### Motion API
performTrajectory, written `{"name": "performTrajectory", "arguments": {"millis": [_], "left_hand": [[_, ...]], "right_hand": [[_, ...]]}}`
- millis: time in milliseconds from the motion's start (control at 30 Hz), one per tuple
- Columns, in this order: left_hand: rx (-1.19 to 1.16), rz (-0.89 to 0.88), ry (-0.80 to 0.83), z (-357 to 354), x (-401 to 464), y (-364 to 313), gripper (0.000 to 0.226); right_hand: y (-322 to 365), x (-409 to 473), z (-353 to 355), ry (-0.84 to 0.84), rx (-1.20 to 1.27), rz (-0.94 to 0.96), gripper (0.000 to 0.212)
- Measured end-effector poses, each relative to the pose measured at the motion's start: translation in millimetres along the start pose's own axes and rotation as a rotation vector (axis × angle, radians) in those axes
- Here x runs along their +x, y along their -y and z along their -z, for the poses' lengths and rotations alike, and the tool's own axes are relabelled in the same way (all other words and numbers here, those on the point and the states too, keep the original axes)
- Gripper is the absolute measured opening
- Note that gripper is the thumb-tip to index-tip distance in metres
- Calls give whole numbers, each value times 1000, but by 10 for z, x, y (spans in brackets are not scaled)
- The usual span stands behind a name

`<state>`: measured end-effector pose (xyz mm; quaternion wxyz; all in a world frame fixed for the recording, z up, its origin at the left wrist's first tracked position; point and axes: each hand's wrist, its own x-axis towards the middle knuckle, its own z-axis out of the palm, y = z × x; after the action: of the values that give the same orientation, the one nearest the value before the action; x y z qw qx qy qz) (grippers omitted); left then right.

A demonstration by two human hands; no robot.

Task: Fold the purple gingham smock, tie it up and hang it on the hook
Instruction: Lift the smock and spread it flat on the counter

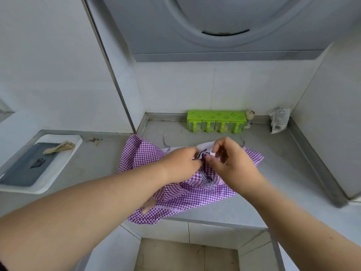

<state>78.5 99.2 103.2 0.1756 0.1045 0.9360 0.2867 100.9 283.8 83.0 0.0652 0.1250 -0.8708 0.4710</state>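
- Head view: your purple gingham smock (140,155) lies bunched on the grey counter (273,153), roughly at its middle, with its lower folds hanging a little over the front edge.
- Your left hand (180,163) comes in from the lower left, and its curled fingers pinch the dark striped tie (201,154) at the top of the bundle.
- Your right hand (230,161) meets it from the right; thumb and forefinger pinch the same tie just beside your left fingertips, while the other fingers arch loosely above.
- The 2 hands touch or nearly touch at the tie; you cannot tell from this angle whether a knot is formed.
- A further length of striped tie runs down over the cloth below your hands.
- 2 thin loose cords (166,142) lie on the counter just behind the smock, 1 on each side of your hands.
- A green spice rack (215,121) stands against the back wall, well apart from the smock, with a small pale figure (249,118) just beside its right end.
- A white packet (279,119) leans in the right corner.
- To your left, a white tray (64,165) holds a dark grey board (25,169) and some pale wooden sticks (60,147).
- A grey range hood (224,26) hangs above the counter.
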Motion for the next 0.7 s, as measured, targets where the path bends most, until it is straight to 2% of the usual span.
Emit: {"name": "performTrajectory", "arguments": {"millis": [67, 100, 200, 267, 333, 367, 433, 500, 533, 700], "left_hand": [[-198, 86, -59, 54, -61, -14, 24], [-310, 141, -92, 83, -97, -19, 27], [-674, 267, -136, 184, -238, -57, 24], [-880, 311, -169, 249, -296, -93, 20], [-1011, 320, -182, 306, -390, -160, 23], [-1046, 318, -180, 340, -464, -177, 24], [-1108, 313, -168, 394, -587, -205, 24], [-1149, 290, -165, 479, -735, -195, 23], [-1158, 264, -166, 532, -799, -176, 23], [-1128, 195, -285, 961, -1134, 110, 21]], "right_hand": [[64, -127, -7, -129, 32, -71, 24], [88, -192, -15, -111, 21, -100, 26], [212, -385, -106, 174, -96, -165, 33], [339, -492, -247, 332, -80, -195, 37], [486, -562, -407, 355, 104, -227, 60], [592, -596, -484, 317, 199, -239, 62], [783, -624, -599, 206, 252, -227, 48], [1018, -650, -661, 69, 138, -219, 20], [1101, -667, -680, 20, 88, -222, 13], [1413, -835, -641, 17, 86, -181, 16]]}}
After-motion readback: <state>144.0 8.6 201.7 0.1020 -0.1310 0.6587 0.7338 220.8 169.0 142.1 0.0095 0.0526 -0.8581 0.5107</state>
